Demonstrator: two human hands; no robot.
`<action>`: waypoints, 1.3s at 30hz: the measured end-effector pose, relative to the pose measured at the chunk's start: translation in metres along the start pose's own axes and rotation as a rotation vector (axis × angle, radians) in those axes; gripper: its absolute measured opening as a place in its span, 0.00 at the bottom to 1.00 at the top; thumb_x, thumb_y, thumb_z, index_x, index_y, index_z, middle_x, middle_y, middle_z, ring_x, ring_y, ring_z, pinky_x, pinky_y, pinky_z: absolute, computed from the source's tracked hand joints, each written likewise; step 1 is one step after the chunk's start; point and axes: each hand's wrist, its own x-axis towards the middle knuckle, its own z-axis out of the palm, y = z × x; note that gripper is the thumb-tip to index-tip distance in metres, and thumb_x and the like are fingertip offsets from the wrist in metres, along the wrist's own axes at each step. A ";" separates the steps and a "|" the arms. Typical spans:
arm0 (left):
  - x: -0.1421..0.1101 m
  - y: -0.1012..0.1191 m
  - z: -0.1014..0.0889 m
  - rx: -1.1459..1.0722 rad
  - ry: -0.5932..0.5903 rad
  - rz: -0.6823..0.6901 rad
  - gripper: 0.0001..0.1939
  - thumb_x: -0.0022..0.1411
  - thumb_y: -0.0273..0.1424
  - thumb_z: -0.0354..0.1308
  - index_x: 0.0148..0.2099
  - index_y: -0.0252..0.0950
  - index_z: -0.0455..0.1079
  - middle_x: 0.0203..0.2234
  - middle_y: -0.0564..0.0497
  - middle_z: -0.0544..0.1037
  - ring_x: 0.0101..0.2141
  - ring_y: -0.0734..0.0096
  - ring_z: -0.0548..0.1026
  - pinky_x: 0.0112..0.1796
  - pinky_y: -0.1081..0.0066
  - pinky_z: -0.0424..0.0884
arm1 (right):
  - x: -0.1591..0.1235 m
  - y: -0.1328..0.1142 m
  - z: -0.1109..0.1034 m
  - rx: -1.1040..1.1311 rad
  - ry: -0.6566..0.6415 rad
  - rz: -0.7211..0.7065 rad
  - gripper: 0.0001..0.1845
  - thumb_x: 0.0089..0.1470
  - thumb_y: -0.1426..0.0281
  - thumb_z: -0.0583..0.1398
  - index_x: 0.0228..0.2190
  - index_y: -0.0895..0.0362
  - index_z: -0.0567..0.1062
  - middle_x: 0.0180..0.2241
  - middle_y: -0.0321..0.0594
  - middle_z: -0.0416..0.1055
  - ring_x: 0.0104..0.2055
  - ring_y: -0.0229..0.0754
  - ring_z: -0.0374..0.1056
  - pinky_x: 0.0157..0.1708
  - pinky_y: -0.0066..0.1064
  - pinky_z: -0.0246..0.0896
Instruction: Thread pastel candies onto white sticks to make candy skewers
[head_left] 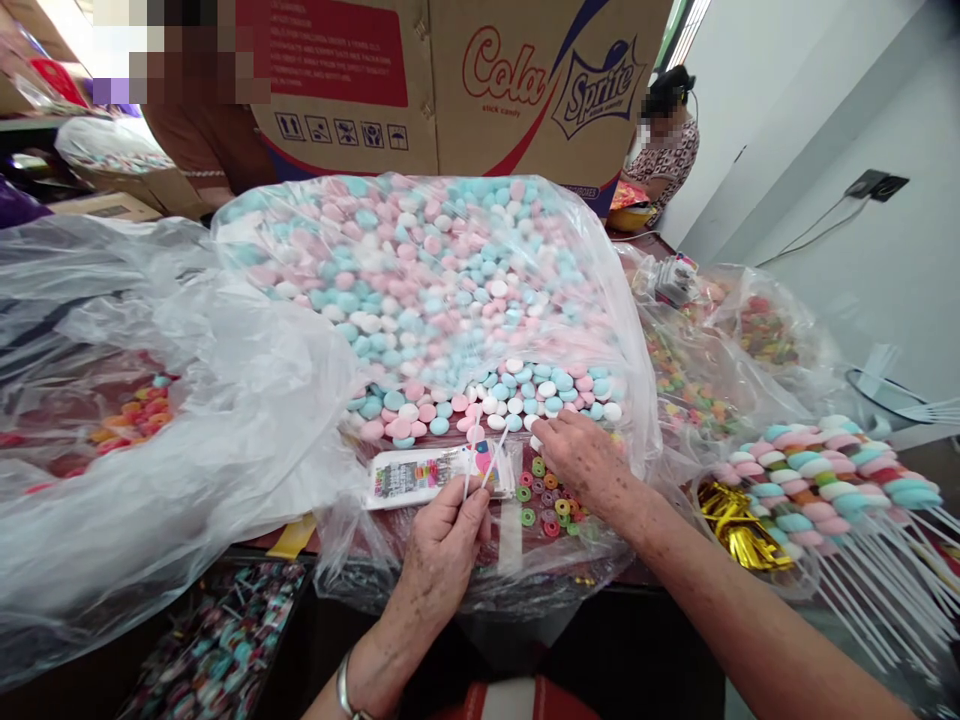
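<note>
My left hand [446,540] is closed in a pinch around two thin white sticks [491,462], which point up and apart in a V. Behind the sticks lies a printed white packet [420,474]. My right hand [589,460] is at the front edge of a heap of pink, blue and white round candies [450,310], its fingers curled in against a white candy [535,441]. Small coloured ring gummies [551,500] lie beside and partly under this hand. Clear plastic film covers most of the heap.
A large cardboard box [495,90] stands behind the heap. Candy sticks [832,480] and gold ties [742,525] lie at right, near bagged gummies [697,380]. Crumpled plastic [225,360] spreads left above a box of wrapped lollipops [225,630]. Two people are beyond.
</note>
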 end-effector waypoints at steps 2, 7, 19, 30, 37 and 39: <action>-0.001 0.002 0.000 0.059 -0.022 0.009 0.14 0.65 0.41 0.53 0.34 0.35 0.68 0.18 0.58 0.64 0.18 0.80 0.56 0.18 0.78 0.50 | 0.003 0.001 0.002 0.049 0.008 0.055 0.11 0.50 0.83 0.54 0.33 0.58 0.72 0.30 0.45 0.73 0.37 0.48 0.65 0.37 0.34 0.54; -0.001 0.012 0.003 0.221 -0.057 0.070 0.14 0.65 0.38 0.51 0.30 0.36 0.65 0.18 0.58 0.64 0.20 0.76 0.61 0.23 0.76 0.57 | 0.005 0.012 0.002 0.560 0.103 0.354 0.06 0.49 0.74 0.57 0.33 0.56 0.70 0.27 0.38 0.71 0.30 0.42 0.65 0.30 0.31 0.56; 0.000 0.015 0.007 0.363 -0.076 0.127 0.16 0.66 0.37 0.49 0.27 0.37 0.63 0.16 0.58 0.63 0.21 0.74 0.61 0.25 0.74 0.55 | 0.002 0.015 -0.015 1.934 0.089 0.628 0.15 0.38 0.68 0.69 0.30 0.57 0.73 0.25 0.33 0.75 0.26 0.37 0.71 0.27 0.29 0.69; 0.001 0.017 0.009 0.389 -0.036 0.129 0.16 0.65 0.37 0.49 0.25 0.37 0.62 0.16 0.57 0.63 0.20 0.73 0.62 0.24 0.75 0.56 | -0.001 0.010 -0.014 1.787 0.122 0.558 0.13 0.43 0.66 0.68 0.33 0.57 0.78 0.28 0.35 0.77 0.29 0.37 0.71 0.31 0.29 0.68; 0.001 0.011 0.010 0.348 0.000 0.134 0.15 0.65 0.38 0.49 0.27 0.37 0.63 0.16 0.57 0.64 0.20 0.73 0.63 0.24 0.74 0.57 | -0.005 0.000 -0.006 1.417 0.196 0.464 0.15 0.52 0.64 0.63 0.41 0.53 0.80 0.41 0.37 0.79 0.44 0.45 0.74 0.47 0.38 0.68; 0.001 0.010 0.010 0.342 0.006 0.134 0.15 0.65 0.38 0.49 0.27 0.38 0.63 0.16 0.57 0.65 0.19 0.72 0.63 0.24 0.74 0.57 | -0.006 -0.004 -0.006 1.293 0.224 0.430 0.15 0.54 0.64 0.61 0.43 0.51 0.79 0.45 0.36 0.78 0.48 0.45 0.73 0.51 0.39 0.66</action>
